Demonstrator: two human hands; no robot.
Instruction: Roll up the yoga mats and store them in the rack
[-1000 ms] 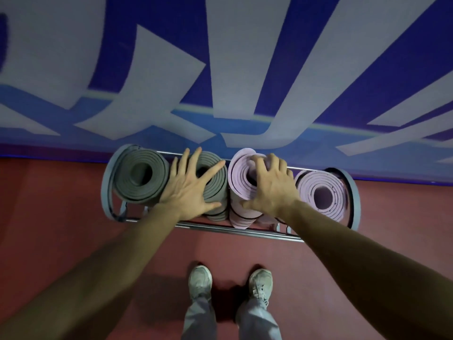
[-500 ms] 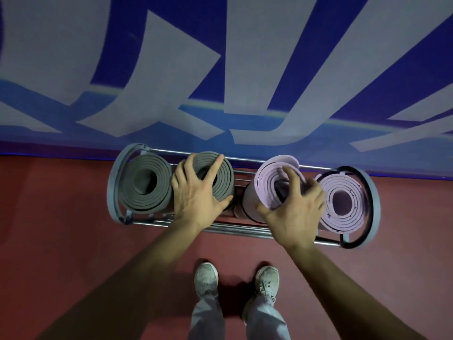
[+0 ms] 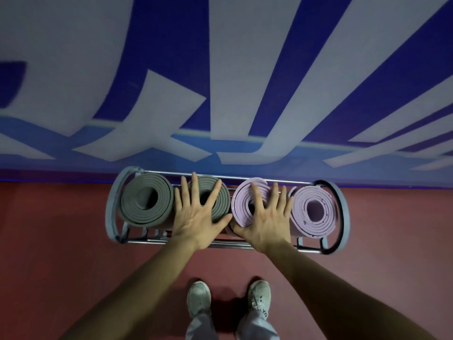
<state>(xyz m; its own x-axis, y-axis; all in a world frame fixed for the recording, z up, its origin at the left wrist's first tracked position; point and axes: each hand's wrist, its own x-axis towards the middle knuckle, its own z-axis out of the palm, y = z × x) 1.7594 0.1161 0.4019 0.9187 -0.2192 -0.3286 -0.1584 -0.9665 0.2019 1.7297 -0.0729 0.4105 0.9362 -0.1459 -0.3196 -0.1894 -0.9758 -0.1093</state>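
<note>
Both my grips lie spread flat on mat ends in the rack (image 3: pixel 110 212): left grip (image 3: pixel 198 217) on the inner grey mat (image 3: pixel 221 204), right grip (image 3: pixel 266 222) on the inner pink mat (image 3: pixel 241 204) beside it.

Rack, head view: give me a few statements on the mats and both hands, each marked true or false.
1. Four rolled mats stand on end in the rack. True.
2. The left hand lies flat, fingers spread, on the inner grey mat. True.
3. The right hand grips the mat at the far right. False: it lies flat, fingers spread, on the inner pink mat; the outer pink mat stands beside it.
4. All the mats are grey. False: two are grey, two pink.
5. The rack stands beside the blue-and-white wall. True.
</note>
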